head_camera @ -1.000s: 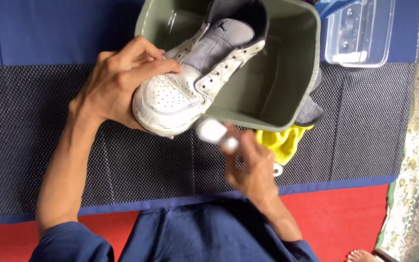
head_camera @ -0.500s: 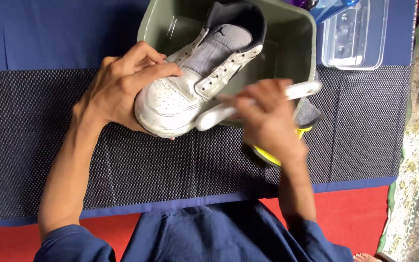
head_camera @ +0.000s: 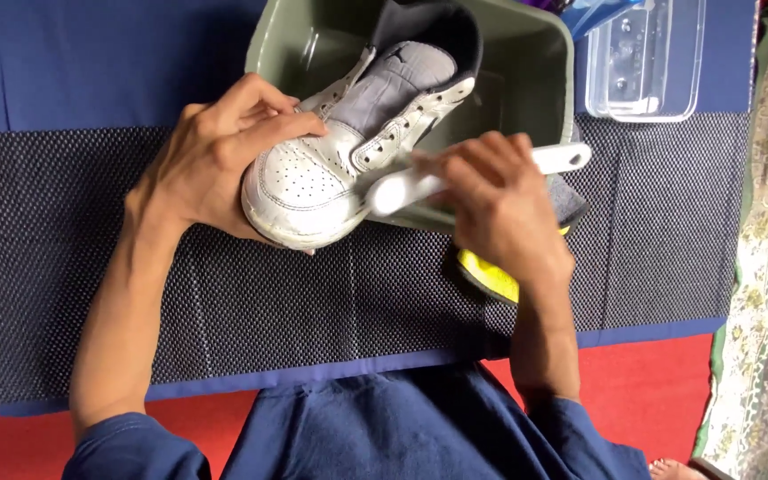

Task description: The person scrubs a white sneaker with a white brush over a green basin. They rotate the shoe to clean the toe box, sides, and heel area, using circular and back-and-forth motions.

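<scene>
Your left hand [head_camera: 211,164] is wrapped around the toe of the white sneaker [head_camera: 348,151] at frame centre, over the green tub [head_camera: 544,98]. Your right hand [head_camera: 500,200] grips the white brush [head_camera: 402,188] against its side. Looks mid-scrub; short, firm strokes next.

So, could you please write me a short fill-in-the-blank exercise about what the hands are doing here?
1. The left hand grips the toe of a white ____.
2. The right hand holds a white ____ against the shoe's side.
3. The shoe's heel sits over a green ____.
4. Under the right wrist lies a ____ cloth.

Missing words: shoe; brush; tub; yellow
</scene>
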